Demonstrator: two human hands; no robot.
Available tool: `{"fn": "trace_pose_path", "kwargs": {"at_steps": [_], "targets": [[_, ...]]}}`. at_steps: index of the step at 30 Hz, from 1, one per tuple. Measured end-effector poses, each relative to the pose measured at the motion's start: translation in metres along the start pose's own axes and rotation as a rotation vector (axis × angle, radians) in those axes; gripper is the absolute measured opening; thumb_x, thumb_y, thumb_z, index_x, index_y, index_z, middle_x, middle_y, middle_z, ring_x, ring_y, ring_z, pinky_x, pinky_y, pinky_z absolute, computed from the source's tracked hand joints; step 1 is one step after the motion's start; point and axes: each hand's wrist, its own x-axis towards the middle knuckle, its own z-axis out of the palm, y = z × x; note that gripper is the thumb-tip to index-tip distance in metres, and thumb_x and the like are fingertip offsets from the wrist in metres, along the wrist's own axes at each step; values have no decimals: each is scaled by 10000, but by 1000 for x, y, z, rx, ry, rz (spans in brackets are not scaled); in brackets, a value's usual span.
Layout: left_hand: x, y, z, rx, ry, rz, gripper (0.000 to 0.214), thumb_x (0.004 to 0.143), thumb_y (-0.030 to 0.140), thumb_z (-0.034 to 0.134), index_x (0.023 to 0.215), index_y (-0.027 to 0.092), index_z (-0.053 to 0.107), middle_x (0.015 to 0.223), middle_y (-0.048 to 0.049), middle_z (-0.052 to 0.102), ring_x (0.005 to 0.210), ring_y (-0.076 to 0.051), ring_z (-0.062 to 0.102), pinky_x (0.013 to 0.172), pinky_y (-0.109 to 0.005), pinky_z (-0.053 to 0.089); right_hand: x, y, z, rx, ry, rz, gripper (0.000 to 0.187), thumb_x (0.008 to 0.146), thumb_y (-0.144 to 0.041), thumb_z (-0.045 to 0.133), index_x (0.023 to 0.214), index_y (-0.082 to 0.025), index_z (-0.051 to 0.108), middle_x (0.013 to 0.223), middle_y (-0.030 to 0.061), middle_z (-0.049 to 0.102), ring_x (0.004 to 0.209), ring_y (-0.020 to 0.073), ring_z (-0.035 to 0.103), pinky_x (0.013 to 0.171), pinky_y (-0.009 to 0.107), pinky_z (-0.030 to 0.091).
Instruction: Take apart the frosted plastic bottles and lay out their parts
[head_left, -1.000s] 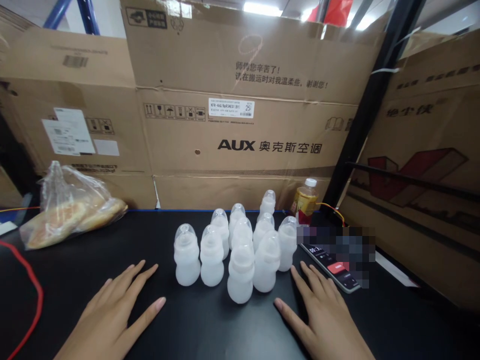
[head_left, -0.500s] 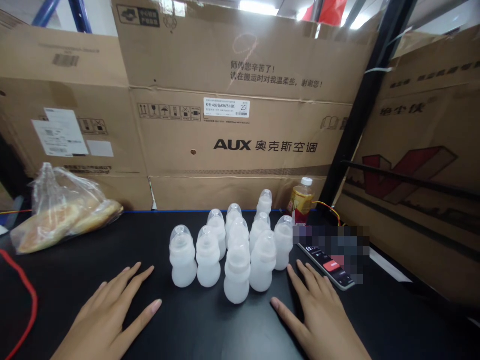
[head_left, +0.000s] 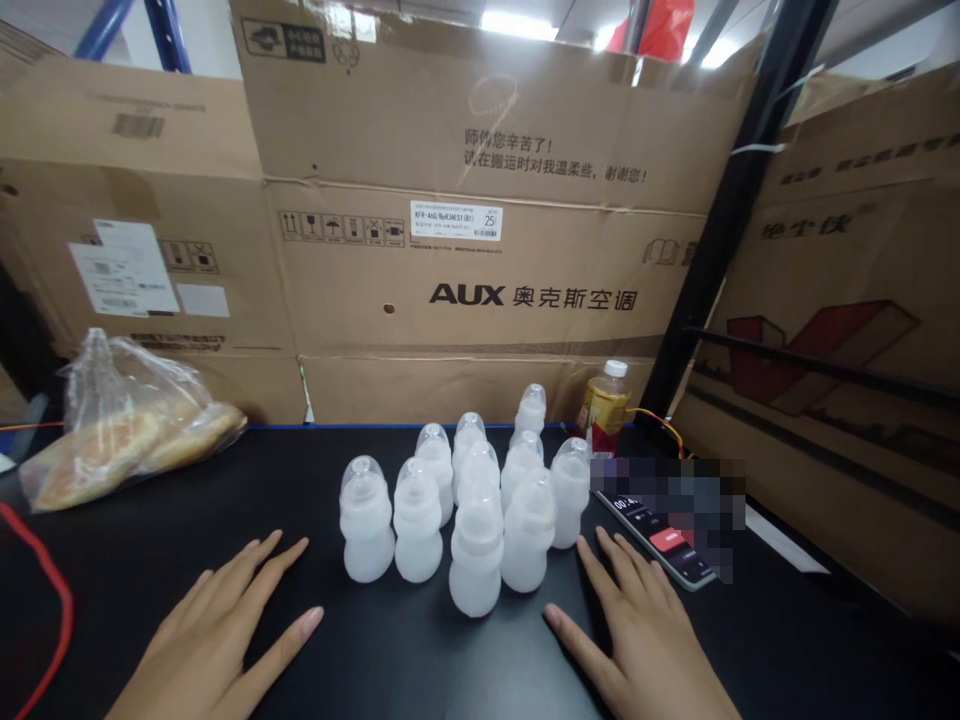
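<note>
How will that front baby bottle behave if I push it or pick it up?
The frosted baby bottle looks empty, so probably light. Its narrow waist and tall upright shape suggest it could tip easily if pushed. The smooth surface may feel slippery.

Baby bottles [head_left: 476,570], left hand [head_left: 217,630], right hand [head_left: 637,640] (both empty)

milky white baby bottles [head_left: 475,570] on a black tabletop [head_left: 187,490], brown cardboard boxes [head_left: 525,130] with black print behind.
</note>
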Motion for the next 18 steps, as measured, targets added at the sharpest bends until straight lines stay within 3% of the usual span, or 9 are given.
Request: {"fn": "trace_pose_path", "kwargs": {"at_steps": [11,14,18], "targets": [[-6,-13,13,51,33,76,669,1060,631,416,1620,296,567,1687,-98,571,1554,-377,550,1299,-718,363,-1,2,5,-53,120,-60,757,979,-684,593,1456,-110,718,1530,257,629,1396,499,642,1089,670,584],[-6,-12,13,58,33,71,691,1052,637,440,1630,277,554,1695,-106,561,1564,-384,536,1300,-710,370,-2,3,7,-95,206,-90,729,995,-661,580,1438,-104,737,1510,259,656,1366,485,676,1066,650,611],[-6,-11,13,72,42,81,678,1048,642,455,1623,300,562,1696,-94,560,1550,-384,553,1293,-713,382,0,5,11,-192,373,-204,712,1016,-643,502,1287,-72,830,1344,282,764,1179,487,789,881,627,705]]}}
